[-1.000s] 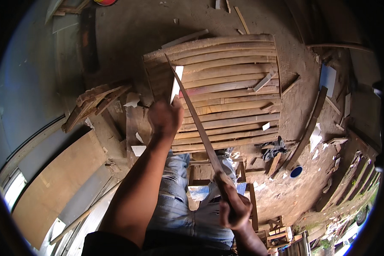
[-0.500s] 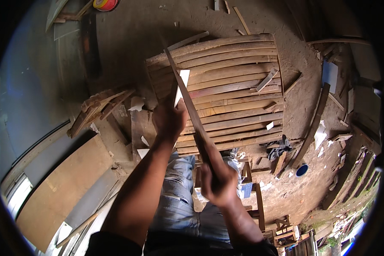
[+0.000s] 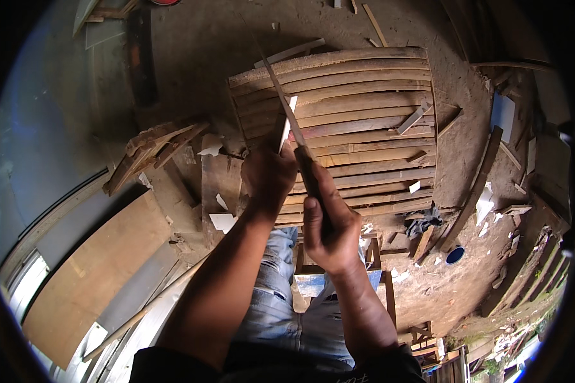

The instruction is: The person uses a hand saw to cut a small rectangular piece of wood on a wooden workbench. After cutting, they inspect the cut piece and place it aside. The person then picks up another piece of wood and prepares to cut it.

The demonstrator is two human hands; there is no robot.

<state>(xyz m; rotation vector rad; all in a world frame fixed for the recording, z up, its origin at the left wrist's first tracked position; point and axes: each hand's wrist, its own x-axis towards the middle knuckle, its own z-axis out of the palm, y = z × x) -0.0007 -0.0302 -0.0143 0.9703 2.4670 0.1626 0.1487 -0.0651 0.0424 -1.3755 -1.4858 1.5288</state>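
Observation:
My right hand (image 3: 332, 233) is closed round the dark handle of a handsaw (image 3: 280, 90), thumb laid along the grip. Its long thin blade points away from me and to the left, narrowing toward the far end. To its left, my left hand (image 3: 271, 172) is closed on a white-faced strip (image 3: 292, 110), which sticks up past the fingers. The saw blade crosses this strip just beyond my left hand; how deep it sits against it cannot be made out. Both hands are over the near left part of a low slatted wooden table (image 3: 364, 99).
An offcut (image 3: 415, 119) and a small white scrap (image 3: 415, 187) lie on the slats. Left stand a wooden frame piece (image 3: 150, 153) and a brown board (image 3: 99, 274). A blue-rimmed round container (image 3: 454, 255), a curved plank (image 3: 473, 191) and white scraps are on the dirt floor at right.
My right hand has pushed the handsaw forward, so its handle is now close to my left hand. The white-faced strip shows narrower. The whole view has shifted slightly.

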